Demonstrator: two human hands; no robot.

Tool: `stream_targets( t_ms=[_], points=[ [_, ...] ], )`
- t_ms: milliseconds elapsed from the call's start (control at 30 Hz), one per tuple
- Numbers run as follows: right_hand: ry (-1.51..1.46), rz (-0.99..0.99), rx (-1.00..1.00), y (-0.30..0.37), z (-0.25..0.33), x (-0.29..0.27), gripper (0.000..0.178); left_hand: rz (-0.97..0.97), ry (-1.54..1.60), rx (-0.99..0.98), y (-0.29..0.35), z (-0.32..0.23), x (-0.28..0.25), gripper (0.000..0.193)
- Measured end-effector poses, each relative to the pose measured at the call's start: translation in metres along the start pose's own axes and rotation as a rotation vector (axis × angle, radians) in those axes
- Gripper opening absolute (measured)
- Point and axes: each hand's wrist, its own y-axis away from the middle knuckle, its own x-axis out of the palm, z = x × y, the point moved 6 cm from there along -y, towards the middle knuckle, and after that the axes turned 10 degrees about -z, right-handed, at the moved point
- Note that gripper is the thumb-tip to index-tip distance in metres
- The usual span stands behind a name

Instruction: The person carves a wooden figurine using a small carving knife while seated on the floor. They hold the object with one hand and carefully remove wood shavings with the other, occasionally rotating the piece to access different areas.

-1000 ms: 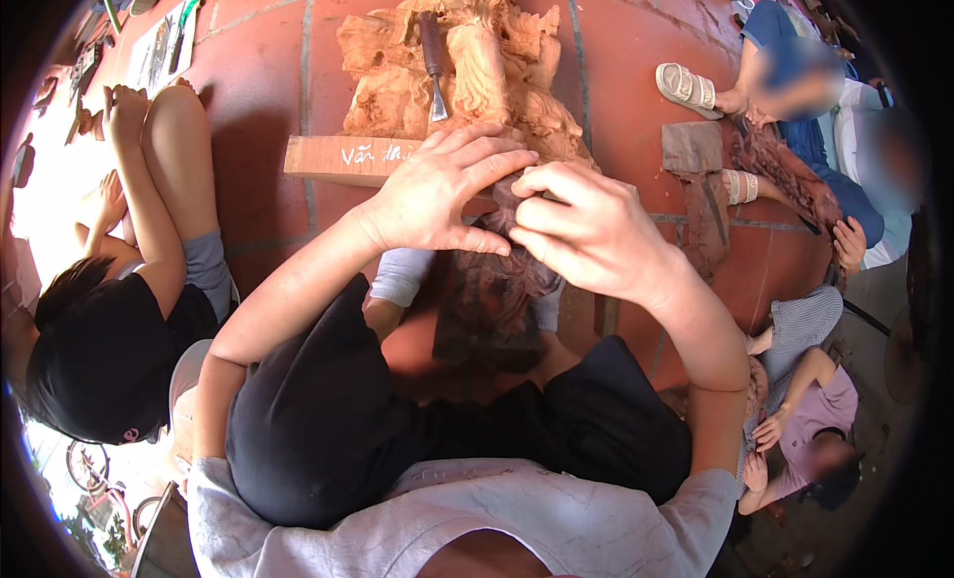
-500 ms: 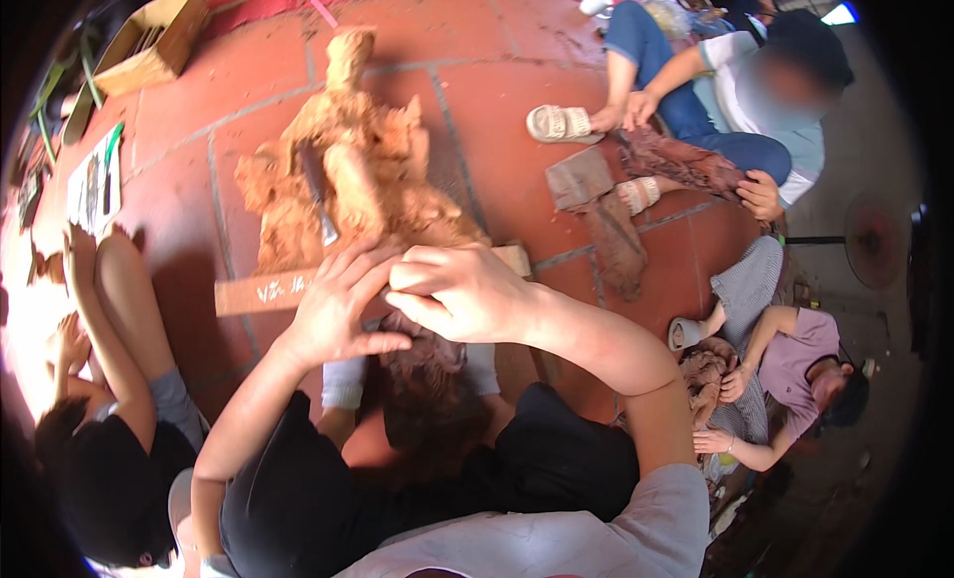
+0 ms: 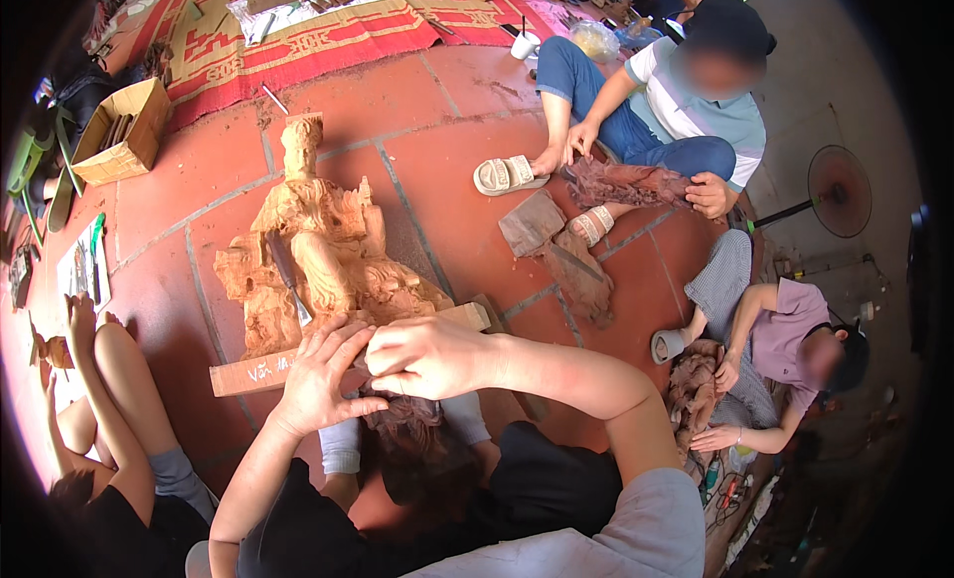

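Observation:
My left hand (image 3: 326,377) is spread, thumb apart, over the top of a dark carved wood piece (image 3: 405,424) between my shins. My right hand (image 3: 422,357) is closed in a fist against the left fingers. Whatever it grips is hidden by the fingers. Just beyond both hands lies a pale carved wooden statue (image 3: 323,245) of a robed figure on a plank-like base (image 3: 253,373) with white handwriting. A chisel (image 3: 286,278) with a dark handle rests on the statue, its metal blade toward my left hand.
A co-worker at the far right holds a dark wood carving (image 3: 626,184); another at the right handles a brown carving (image 3: 693,389). Someone sits close at the left. A cardboard box (image 3: 124,131), a patterned red mat (image 3: 328,51), a fan (image 3: 838,190) and a wooden mallet (image 3: 561,255) lie around.
My view has tilted up, showing more of the mat and the fan. My two hands stay together over the dark carving, with little change in their pose.

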Motion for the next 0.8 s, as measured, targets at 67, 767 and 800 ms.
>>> stream_targets(
  t_ms=[67,767,800],
  points=[
    [0.068,0.043,-0.100,-0.002,-0.001,0.005,0.015,0.001,-0.005,-0.006,0.001,-0.001,-0.001,0.094],
    [-0.234,0.095,0.101,-0.003,-0.031,-0.004,0.010,-0.019,0.005,0.008,0.000,-0.001,-0.001,0.094],
    [-0.259,0.101,0.108,-0.005,-0.037,-0.008,0.010,-0.018,0.011,0.008,0.000,-0.002,0.000,0.094]
  ],
)
